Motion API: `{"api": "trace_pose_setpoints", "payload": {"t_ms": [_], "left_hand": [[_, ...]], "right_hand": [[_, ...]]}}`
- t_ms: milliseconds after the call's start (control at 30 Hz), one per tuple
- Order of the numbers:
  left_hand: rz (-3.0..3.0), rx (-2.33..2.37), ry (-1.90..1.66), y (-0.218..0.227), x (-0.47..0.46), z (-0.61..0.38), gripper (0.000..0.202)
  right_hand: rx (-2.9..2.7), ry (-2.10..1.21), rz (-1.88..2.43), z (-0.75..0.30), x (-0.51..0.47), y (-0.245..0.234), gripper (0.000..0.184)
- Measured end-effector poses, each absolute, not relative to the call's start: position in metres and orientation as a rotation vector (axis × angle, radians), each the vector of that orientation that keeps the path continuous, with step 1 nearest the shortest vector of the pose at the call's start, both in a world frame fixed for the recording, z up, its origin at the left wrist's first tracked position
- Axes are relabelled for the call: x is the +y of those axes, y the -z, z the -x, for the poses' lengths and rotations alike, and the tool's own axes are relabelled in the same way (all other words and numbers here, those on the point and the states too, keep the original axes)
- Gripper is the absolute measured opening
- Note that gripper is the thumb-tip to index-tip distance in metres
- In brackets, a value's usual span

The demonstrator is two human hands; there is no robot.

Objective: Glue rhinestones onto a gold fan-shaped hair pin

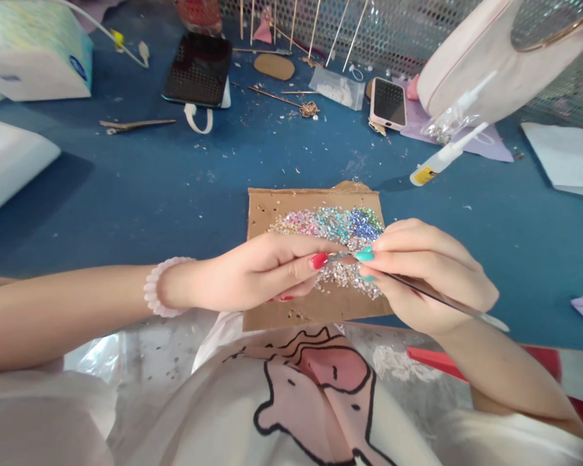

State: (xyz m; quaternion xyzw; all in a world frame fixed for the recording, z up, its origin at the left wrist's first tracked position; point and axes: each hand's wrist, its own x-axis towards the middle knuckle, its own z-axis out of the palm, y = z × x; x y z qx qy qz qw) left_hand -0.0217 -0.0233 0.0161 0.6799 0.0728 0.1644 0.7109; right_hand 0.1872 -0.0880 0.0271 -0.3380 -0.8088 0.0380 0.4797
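Note:
A brown cardboard piece (276, 207) lies on the blue table, with a heap of tiny coloured rhinestones (330, 223) spread on it. My left hand (257, 275), with a pale bead bracelet on the wrist, is closed in a pinch over the stones; what its fingertips hold is too small to make out. My right hand (425, 272) is closed on a thin dark stick tool (447, 302) whose tip points toward my left fingertips. The fingertips of both hands nearly meet above the stones.
A glue bottle (442, 158) lies behind the cardboard at right, near a phone (388, 102). A dark tablet (199, 68), a tissue pack (34, 52), wooden sticks (315, 26), paper scraps (561, 155) and a white block (4, 165) lie around. A pink bag (486, 58) stands at right.

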Motion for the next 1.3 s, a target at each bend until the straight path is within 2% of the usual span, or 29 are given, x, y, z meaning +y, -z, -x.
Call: {"api": "trace_pose_setpoints", "payload": {"t_ms": [367,600,1100,1300], "left_hand": [[-1.55,0.193,-0.344,-0.018,-0.023,0.022,0.029],[-1.584,0.217,-0.332,-0.018,-0.023,0.023,0.029],[-1.526,0.266,-0.417,-0.015,-0.023,0.022,0.031],[-1.511,0.271,-0.429,-0.016,-0.024,0.021,0.014]], "right_hand": [[-2.011,0.035,0.799,-0.184,-0.088,-0.029,0.018],[-1.987,0.066,0.836,-0.187,-0.088,-0.026,0.023],[-1.945,-0.126,0.868,-0.195,-0.079,-0.023,0.019],[-1.866,-0.235,0.856,-0.189,-0.081,-0.021,0.016]]}}
